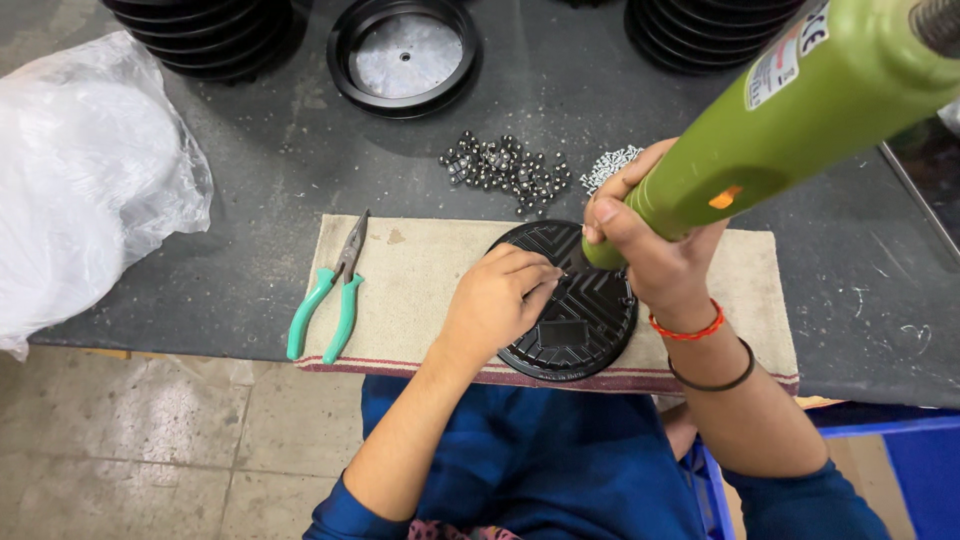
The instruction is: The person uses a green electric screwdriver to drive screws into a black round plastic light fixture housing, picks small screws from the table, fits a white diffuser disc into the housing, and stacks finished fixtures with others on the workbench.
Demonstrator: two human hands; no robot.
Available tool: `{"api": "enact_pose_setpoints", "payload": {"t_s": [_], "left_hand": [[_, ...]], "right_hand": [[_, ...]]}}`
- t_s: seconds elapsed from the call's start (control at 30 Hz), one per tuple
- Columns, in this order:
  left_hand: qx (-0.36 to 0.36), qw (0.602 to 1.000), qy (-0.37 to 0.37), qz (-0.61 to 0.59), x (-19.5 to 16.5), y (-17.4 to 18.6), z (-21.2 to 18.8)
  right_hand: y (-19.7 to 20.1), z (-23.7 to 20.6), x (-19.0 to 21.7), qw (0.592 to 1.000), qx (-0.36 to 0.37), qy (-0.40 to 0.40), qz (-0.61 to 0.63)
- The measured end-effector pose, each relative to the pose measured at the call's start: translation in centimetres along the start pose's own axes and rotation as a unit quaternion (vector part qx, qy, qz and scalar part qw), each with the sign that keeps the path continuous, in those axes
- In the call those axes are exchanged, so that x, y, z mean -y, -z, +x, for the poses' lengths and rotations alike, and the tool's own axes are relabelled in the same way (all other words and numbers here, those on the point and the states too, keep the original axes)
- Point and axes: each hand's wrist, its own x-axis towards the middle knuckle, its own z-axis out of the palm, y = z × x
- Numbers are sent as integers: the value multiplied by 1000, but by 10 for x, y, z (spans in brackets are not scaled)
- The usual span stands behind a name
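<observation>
A round black plastic cover [580, 335] with a ribbed pattern lies on a beige cloth mat [420, 255] at the table's near edge. My left hand [498, 300] rests on the cover's left part, fingertips pinched together near the tool's tip; whether it holds a screw is hidden. My right hand [648, 245] grips a green powered screwdriver [780, 110], held upright with its tip down on the cover's upper middle. The tip itself is hidden behind my fingers.
Green-handled pliers [330, 300] lie on the mat's left end. A heap of small dark nuts [505, 168] and pale screws [608, 166] sits behind the mat. Black round housings [405, 55] and ribbed stacks [215, 35] stand at the back. A clear plastic bag [80, 180] fills the left.
</observation>
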Motion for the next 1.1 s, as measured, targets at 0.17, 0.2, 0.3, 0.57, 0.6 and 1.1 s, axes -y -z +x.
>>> {"api": "enact_pose_setpoints", "payload": {"t_s": [0.17,0.2,0.3,0.57,0.6,1.1], "left_hand": [[-1,1000,-7,1,3,1,1],[-3,1000,-7,-2,3,1,1],[-11,1000,-10,-12,4,1,-1],[-69,992,9,-104,5,3,-9],[-102,992,12,-77,6,4,-10],[-139,980,138,-29,15,0,-17]], "right_hand": [[-4,2,-3,1000,9,-7,10],[-4,2,-3,1000,11,-7,7],[-4,2,-1,1000,15,-11,2],[1,8,0,996,29,-3,82],[0,8,0,996,25,-2,86],[-12,2,-7,998,18,11,62]]}}
